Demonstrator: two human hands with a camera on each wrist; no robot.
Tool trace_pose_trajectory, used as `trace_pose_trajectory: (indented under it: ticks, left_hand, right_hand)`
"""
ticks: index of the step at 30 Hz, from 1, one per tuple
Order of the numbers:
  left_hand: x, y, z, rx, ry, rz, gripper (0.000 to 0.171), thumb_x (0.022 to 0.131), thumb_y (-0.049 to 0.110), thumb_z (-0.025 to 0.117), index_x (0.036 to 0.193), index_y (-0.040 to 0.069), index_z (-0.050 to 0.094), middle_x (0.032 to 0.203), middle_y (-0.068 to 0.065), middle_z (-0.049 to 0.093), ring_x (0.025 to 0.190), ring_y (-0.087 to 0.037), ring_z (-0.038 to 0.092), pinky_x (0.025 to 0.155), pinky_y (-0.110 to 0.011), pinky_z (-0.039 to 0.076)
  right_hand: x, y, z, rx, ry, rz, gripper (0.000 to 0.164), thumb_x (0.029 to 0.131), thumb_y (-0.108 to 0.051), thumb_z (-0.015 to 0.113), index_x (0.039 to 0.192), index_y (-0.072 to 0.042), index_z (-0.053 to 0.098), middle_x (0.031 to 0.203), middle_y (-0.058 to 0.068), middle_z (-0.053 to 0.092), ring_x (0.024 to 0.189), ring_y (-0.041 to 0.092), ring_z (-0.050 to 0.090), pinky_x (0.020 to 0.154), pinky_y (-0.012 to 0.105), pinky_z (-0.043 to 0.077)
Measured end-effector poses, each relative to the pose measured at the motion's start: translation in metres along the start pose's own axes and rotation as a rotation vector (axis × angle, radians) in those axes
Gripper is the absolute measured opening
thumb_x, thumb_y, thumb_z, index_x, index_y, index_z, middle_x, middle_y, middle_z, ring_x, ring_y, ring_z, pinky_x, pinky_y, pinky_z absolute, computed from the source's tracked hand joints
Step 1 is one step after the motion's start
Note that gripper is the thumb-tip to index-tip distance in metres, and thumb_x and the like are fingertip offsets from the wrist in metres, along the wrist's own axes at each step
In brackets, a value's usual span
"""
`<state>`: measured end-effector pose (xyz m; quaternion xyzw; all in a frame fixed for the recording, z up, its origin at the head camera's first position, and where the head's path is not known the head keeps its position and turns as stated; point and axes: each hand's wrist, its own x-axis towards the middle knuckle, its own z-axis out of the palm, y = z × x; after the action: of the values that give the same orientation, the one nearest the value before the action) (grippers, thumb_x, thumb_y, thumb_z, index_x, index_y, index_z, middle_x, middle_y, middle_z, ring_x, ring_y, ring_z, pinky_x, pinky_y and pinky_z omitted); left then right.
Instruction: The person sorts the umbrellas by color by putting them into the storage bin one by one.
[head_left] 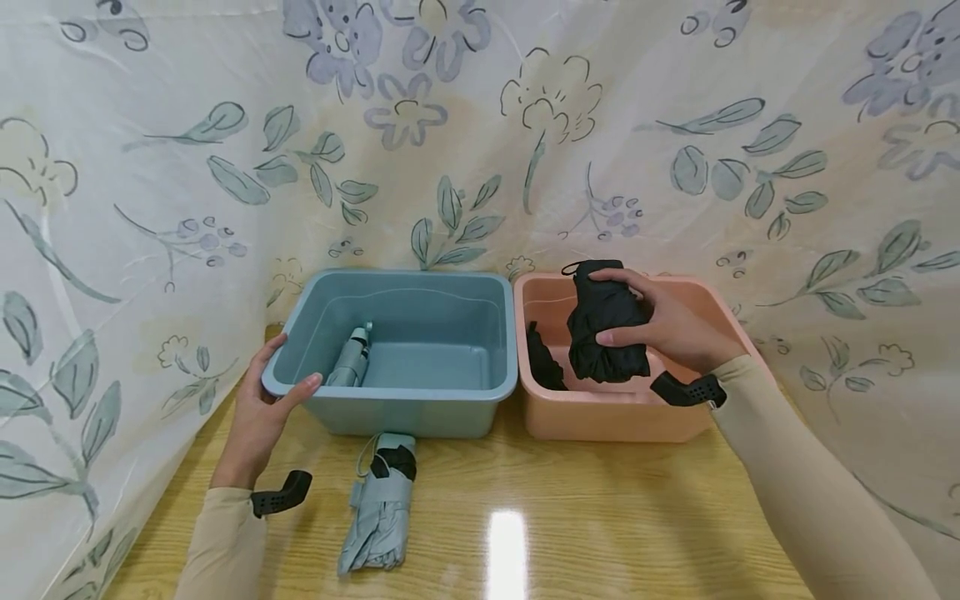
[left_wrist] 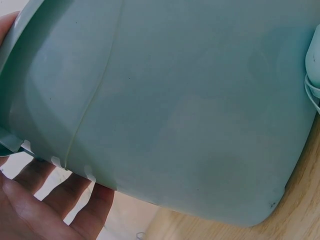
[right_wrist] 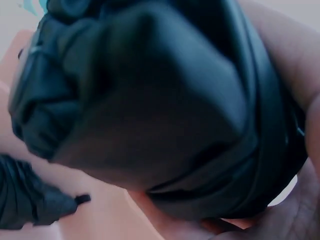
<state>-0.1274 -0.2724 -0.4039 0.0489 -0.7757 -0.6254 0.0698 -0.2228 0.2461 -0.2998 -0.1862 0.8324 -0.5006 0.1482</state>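
My right hand [head_left: 667,321] grips a black folded umbrella [head_left: 603,325], thumb and fingers around its bunched fabric, over the pink bin [head_left: 615,425]. A thin loop shows at its far end. A second black folded umbrella [head_left: 545,358] lies inside that bin, against its left wall; part of it also shows in the right wrist view. My left hand [head_left: 258,408] holds the left end of the blue bin [head_left: 420,417], thumb at the front corner and fingers over the side rim. Inside the blue bin lies a pale blue-grey folded umbrella [head_left: 352,358].
A grey-blue folded umbrella [head_left: 382,508] with a cord loop lies on the wooden table [head_left: 570,517], in front of the blue bin. The two bins stand side by side, rims close together. A flower-printed cloth [head_left: 465,142] hangs behind and along both sides.
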Motion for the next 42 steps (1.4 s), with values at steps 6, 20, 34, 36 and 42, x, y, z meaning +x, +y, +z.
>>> trace_pose_trajectory:
  ticks: [6,20,34,36,42]
  left_hand:
    - [0.000,-0.001,0.001,-0.018,-0.001,-0.007,0.083,0.098,0.023,0.069,0.162,0.035,0.018,0.165,-0.011,0.017,0.145,-0.039,0.025,0.113,-0.060,0.028]
    - [0.000,0.001,0.000,-0.025,0.001,0.001,0.081,0.098,0.022,0.069,0.162,0.034,0.020,0.164,-0.011,0.018,0.143,-0.038,0.026,0.103,-0.024,0.040]
    - [-0.002,0.001,0.002,-0.029,0.000,0.014,0.081,0.098,0.020,0.070,0.162,0.034,0.021,0.164,-0.013,0.019,0.142,-0.038,0.027,0.092,-0.013,0.041]
    - [-0.002,0.001,0.001,-0.014,0.004,0.012,0.082,0.098,0.021,0.070,0.162,0.035,0.021,0.164,-0.012,0.019,0.142,-0.038,0.028,0.093,-0.015,0.042]
    - [-0.001,0.000,0.000,-0.012,0.001,0.005,0.082,0.098,0.021,0.069,0.162,0.035,0.020,0.164,-0.012,0.019,0.143,-0.038,0.027,0.093,-0.015,0.041]
  right_hand:
    - [0.025,0.029,-0.008,0.035,-0.055,0.061,0.085,0.085,-0.024,0.085,0.156,-0.027,0.038,0.139,0.021,0.052,0.121,0.035,0.059,0.089,0.039,0.055]
    - [0.056,0.051,-0.005,-0.145,-0.231,0.114,0.083,0.081,-0.028,0.088,0.151,-0.020,0.044,0.157,0.015,0.032,0.131,0.037,0.046,0.093,0.043,0.053]
    - [0.066,0.067,0.007,-0.226,-0.310,0.129,0.083,0.080,-0.022,0.089,0.149,-0.005,0.044,0.154,0.026,0.027,0.129,0.040,0.042,0.094,0.042,0.048]
    - [0.068,0.068,0.007,-0.238,-0.319,0.138,0.083,0.080,-0.022,0.089,0.149,-0.005,0.044,0.153,0.026,0.029,0.128,0.040,0.044,0.095,0.044,0.048]
    - [0.072,0.075,0.007,-0.277,-0.359,0.142,0.083,0.081,-0.021,0.088,0.148,-0.002,0.043,0.133,0.024,0.049,0.103,0.027,0.063,0.086,0.036,0.053]
